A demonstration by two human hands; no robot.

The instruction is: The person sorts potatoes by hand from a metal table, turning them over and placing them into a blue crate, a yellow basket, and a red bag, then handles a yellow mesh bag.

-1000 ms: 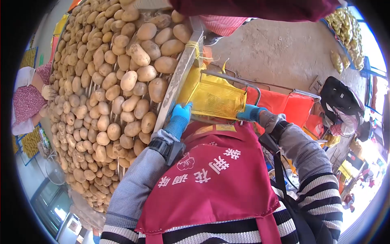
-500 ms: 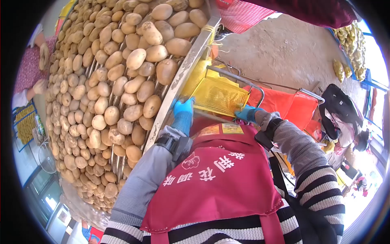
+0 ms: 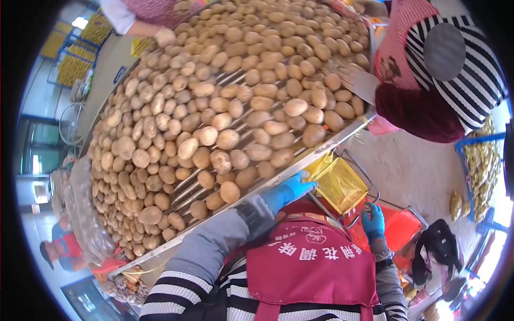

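Note:
A yellow mesh bag (image 3: 342,184) hangs on a metal frame (image 3: 370,179) beside the sorting table. My left hand (image 3: 292,191), in a blue glove, reaches along the table edge, its fingers closed at the bag's near left edge; the fingertips are partly hidden. Below the bag's right corner is my right hand (image 3: 373,222), also blue-gloved, apart from the mesh with fingers loosely spread. Red cloth (image 3: 396,227) lies behind that hand. Many potatoes (image 3: 227,139) cover the slatted table to the upper left.
The table's metal rim (image 3: 257,190) runs diagonally before me. One co-worker's hand (image 3: 353,77) is among the potatoes at upper right; another's hand (image 3: 165,37) is at the far side. Filled yellow sacks (image 3: 481,171) stand right, near a black bag (image 3: 441,249).
My view has swung toward the table, bringing the co-worker at the right into sight. My right hand has come away from the mesh bag; my left hand remains at its edge.

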